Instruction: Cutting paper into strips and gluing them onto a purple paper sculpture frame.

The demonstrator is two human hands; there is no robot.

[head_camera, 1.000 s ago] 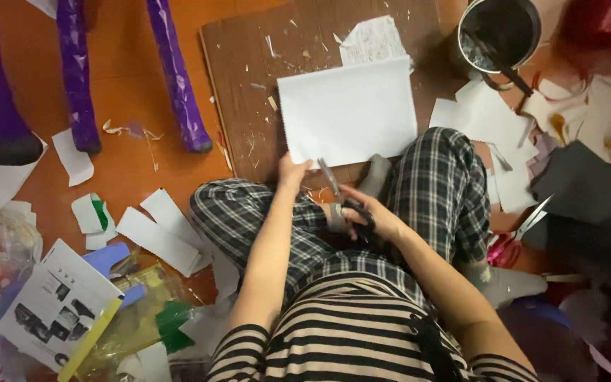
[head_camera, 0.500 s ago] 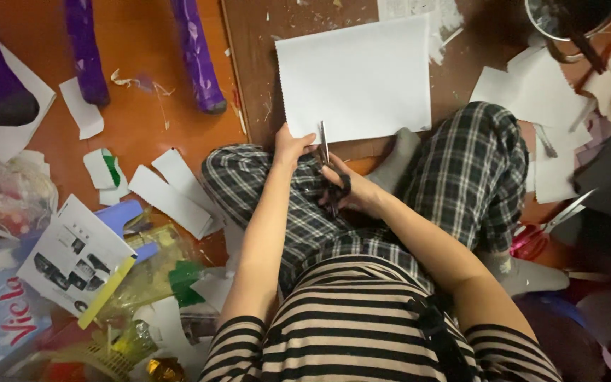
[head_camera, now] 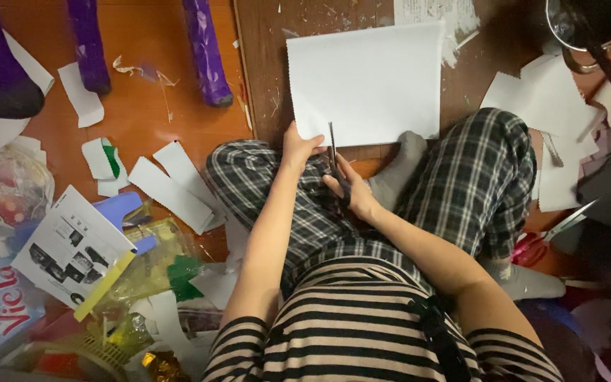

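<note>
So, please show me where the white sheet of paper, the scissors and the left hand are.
white sheet of paper [head_camera: 369,78]: head view, the middle of the sheet.
scissors [head_camera: 332,145]: head view, the blades at the sheet's lower edge.
left hand [head_camera: 297,147]: head view, the back of the hand.

Bare board left of the white sheet lies open; paper scraps crowd its right

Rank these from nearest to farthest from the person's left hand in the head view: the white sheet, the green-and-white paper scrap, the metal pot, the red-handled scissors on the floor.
1. White sheet: the left hand grips its lower-left corner.
2. Green-and-white paper scrap: on the floor at image left.
3. Red-handled scissors: on the floor at image right, beyond the knee.
4. Metal pot: top right corner.
</note>
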